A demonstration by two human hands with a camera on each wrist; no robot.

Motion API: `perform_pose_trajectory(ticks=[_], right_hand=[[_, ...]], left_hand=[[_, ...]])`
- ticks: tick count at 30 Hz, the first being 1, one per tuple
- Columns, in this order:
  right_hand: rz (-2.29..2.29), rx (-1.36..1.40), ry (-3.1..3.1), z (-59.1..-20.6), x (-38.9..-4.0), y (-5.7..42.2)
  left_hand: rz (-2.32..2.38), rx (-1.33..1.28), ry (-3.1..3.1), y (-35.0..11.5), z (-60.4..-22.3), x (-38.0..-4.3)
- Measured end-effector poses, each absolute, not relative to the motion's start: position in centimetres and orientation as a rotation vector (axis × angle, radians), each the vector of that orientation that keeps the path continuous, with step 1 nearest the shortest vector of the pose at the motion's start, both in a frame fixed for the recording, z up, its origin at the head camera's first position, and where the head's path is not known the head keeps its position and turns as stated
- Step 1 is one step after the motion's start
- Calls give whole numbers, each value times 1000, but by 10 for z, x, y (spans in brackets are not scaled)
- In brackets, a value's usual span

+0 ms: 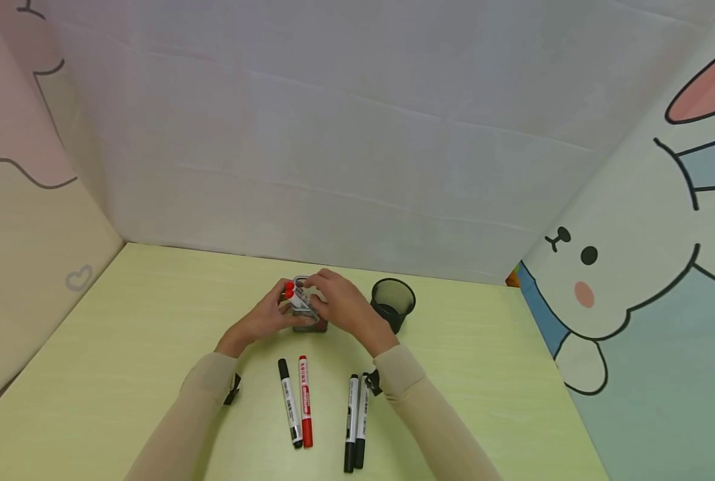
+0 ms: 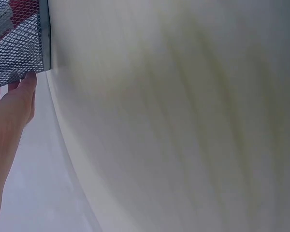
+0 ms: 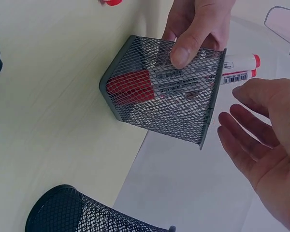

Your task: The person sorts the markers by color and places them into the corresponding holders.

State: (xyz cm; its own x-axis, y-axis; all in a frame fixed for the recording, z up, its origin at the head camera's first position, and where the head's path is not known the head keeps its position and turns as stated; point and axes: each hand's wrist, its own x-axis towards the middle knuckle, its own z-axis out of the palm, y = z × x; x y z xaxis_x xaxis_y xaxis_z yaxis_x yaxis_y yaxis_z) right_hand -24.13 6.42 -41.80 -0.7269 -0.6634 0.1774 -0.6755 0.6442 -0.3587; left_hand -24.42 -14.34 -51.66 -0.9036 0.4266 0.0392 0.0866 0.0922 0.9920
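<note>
Already two red-capped markers (image 3: 237, 63) in square holder (image 3: 164, 123), gripped by left hand (image 1: 267, 317); right hand (image 3: 280, 150) relaxed beside it, empty. Seemingly left: black marker (image 1: 290, 404), red marker (image 1: 306, 401) at holder's six o'clock, black pair (image 1: 351, 414) at five; round cup (image 1: 402, 316) at three.

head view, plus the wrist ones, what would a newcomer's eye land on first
Probably the square mesh holder near the table's far edge, gripped by the left hand, with two red-ended markers poking out and the right hand close by their tips. Next, the big cartoon animal on the right-hand wall. Then the four loose markers, lying in two pairs nearer the person.
</note>
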Motion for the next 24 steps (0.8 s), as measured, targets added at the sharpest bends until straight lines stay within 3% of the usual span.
perform_pose_trajectory(ticks=[24], right_hand=[[752, 1119, -2740, -408, -203, 79]], left_hand=[[1875, 493, 2097, -144, -517, -245]])
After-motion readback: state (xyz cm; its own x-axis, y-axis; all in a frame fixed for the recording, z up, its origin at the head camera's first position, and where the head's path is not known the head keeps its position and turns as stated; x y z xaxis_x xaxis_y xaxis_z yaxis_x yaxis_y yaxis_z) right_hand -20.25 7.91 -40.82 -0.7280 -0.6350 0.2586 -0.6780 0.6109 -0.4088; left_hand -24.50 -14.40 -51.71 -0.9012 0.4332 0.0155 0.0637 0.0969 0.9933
